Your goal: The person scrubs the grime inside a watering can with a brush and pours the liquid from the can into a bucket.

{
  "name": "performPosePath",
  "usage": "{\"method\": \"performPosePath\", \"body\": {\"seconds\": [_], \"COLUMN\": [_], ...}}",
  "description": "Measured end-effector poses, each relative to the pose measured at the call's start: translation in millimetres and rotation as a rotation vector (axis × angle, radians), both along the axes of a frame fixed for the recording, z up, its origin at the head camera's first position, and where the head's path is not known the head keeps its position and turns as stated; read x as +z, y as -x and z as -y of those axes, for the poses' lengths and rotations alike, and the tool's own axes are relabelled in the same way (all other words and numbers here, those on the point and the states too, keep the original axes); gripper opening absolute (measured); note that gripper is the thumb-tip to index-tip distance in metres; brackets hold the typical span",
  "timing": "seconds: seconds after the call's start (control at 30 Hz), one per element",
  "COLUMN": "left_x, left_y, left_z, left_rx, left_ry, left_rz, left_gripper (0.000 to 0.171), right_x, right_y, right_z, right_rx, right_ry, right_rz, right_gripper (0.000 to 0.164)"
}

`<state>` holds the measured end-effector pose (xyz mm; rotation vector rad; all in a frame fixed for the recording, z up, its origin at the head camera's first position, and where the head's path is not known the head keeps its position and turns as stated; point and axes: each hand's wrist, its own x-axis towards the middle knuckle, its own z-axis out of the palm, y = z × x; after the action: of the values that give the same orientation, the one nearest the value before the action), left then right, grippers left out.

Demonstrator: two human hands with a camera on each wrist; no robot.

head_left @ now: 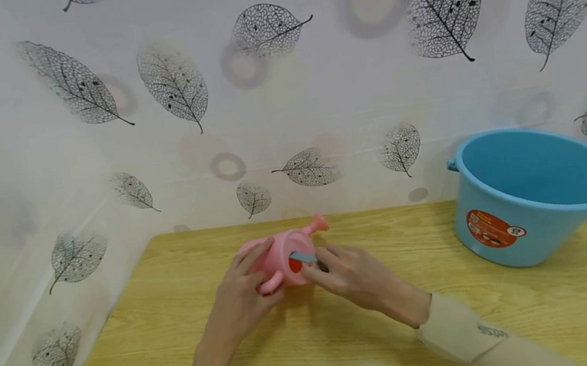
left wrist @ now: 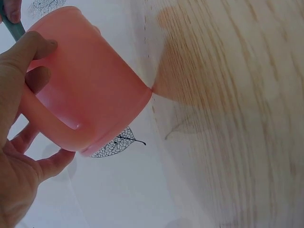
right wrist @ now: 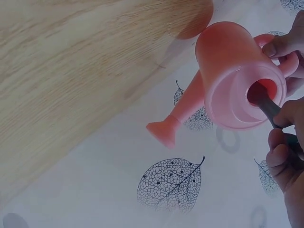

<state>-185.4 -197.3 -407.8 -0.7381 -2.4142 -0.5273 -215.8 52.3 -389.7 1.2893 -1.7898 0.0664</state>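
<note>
A pink watering can [head_left: 282, 243] is tilted over the table, its opening turned toward the right hand. My left hand [head_left: 239, 297] holds it at the looped handle [left wrist: 50, 121], with fingers against the can's body. In the left wrist view, the base edge meets the tabletop. My right hand [head_left: 357, 275] grips a slim blue-grey tool [right wrist: 270, 108], whose far end goes through the round hole in the can's top and is hidden inside. The spout [right wrist: 187, 104] with its flared rose points away from the hands.
A large light-blue bucket [head_left: 538, 234] with a red label stands at the table's right. The wooden table [head_left: 150, 333] meets a pale wall covering [head_left: 282, 114] printed with skeleton leaves at the back and left.
</note>
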Motion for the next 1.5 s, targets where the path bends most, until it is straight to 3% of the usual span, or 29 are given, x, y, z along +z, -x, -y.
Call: {"method": "performPosePath", "body": {"seconds": [0.13,0.23,0.4,0.7,0.87,1.03,1.33,1.5], "left_x": [0.0,-0.3,-1.0,-0.9,-1.0,-0.9,-1.1,-1.2], "left_y": [-0.2,-0.4,-0.9,-0.8,-0.7,-1.4,-1.0,-0.5], "left_z": [0.6,0.6,0.4,0.3,0.3,-0.3,0.2,0.3], "left_rx": [0.000,0.002,-0.003,-0.005,-0.009,0.003,0.002,-0.003], "left_ry": [0.000,0.003,0.002,-0.004,-0.004,0.012,0.014,0.021], "left_rz": [-0.002,-0.001,0.002,-0.002,-0.002,0.015,-0.001,-0.014], "left_gripper": [0.019,0.019,0.021,0.021,0.023,0.021,0.021,0.024], "right_x": [1.2,0.8,-1.1,-4.1,-5.2,-4.6,-4.0,-5.8], "right_y": [-1.9,-2.2,0.0,2.2,2.6,3.8,9.4,11.2], "right_z": [-1.7,-2.7,-2.7,-1.0,1.6,5.8,13.5,14.5], "right_rx": [-0.006,0.005,0.010,-0.029,-0.007,0.016,-0.013,-0.011], "right_ry": [0.001,0.010,0.055,0.106,0.106,0.056,0.006,0.003], "right_rz": [-0.002,0.045,0.121,0.167,0.201,0.162,0.076,0.061], "right_gripper": [0.029,0.023,0.032,0.018,0.026,0.040,0.022,0.021]}}
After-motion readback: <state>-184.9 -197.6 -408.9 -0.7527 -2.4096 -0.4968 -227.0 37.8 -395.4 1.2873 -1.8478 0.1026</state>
